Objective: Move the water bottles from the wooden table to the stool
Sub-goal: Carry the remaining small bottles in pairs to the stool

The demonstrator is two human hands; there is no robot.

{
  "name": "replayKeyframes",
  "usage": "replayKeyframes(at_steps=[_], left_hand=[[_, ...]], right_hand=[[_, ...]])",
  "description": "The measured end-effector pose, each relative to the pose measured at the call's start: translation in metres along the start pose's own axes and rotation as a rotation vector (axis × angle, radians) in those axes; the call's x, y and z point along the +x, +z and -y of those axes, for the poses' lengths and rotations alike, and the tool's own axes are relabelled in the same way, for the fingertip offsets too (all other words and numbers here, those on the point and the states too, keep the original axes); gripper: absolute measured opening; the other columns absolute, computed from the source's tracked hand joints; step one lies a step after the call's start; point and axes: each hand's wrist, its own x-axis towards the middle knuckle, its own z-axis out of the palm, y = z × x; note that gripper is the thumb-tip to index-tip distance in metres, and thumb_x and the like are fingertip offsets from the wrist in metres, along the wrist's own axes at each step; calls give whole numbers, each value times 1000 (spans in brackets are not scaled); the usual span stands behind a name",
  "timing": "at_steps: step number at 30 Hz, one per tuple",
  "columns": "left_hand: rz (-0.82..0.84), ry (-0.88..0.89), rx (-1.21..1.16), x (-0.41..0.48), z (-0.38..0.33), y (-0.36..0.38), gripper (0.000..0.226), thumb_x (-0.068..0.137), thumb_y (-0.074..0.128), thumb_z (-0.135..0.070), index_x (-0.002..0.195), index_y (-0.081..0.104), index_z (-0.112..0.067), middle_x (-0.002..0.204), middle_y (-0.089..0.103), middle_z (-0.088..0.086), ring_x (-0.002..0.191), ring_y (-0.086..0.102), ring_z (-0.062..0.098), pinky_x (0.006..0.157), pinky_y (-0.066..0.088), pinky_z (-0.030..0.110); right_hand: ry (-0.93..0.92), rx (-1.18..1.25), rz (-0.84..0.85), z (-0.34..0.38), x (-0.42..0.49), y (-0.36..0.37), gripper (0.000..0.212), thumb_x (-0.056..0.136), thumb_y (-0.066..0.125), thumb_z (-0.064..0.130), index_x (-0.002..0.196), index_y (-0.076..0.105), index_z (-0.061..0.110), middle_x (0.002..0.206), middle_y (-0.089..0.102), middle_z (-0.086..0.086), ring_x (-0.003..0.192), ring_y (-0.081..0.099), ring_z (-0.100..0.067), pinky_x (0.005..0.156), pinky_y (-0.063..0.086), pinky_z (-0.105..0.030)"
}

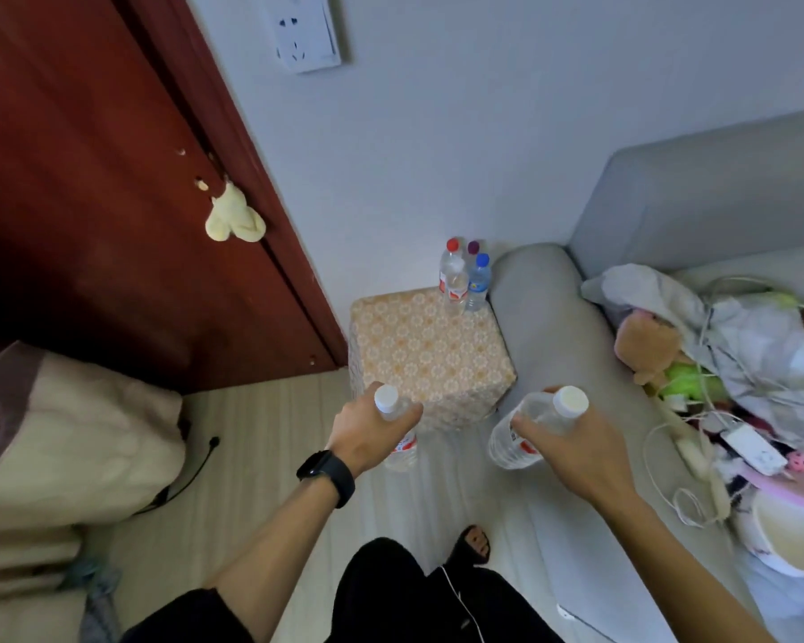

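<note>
Water bottles (461,280) already stand on the stool (428,355) as our left hand (367,429) fingers grip the left bottle (402,450), right hand (576,443) the right bottle (518,436), nearby.

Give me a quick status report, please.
Left hand grips one bottle; right hand grips second bottle. Stool ahead, several bottles at far corner. Path clear.

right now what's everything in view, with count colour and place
stool: one, orange floral, beside the sofa
bottles on stool: four, clear, far corner
held bottles: two, clear, white caps, one per grip
door: one, dark red, left
soft toy: one, pale yellow, on door
socket: one, white, on wall
sofa: one, grey, right
clutter pile: one, mixed colours, on sofa
bedding: one, cream, left
watch: one, black, left wrist
left grip: one, holds a bottle
right grip: one, holds the other
</note>
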Motion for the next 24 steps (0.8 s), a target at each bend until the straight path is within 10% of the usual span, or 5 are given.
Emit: replayKeyframes(at_steps=[24], left_hand=[[325,-212,-170,299,-74,103,48,86,70,-52,112,49,-17,87,62,-6,75,60,12,66,52,35]], right_hand=[[213,-79,333,-4,314,74,52,62,82,46,102,51,33,90,66,14,82,65,-10,62,46,-25]])
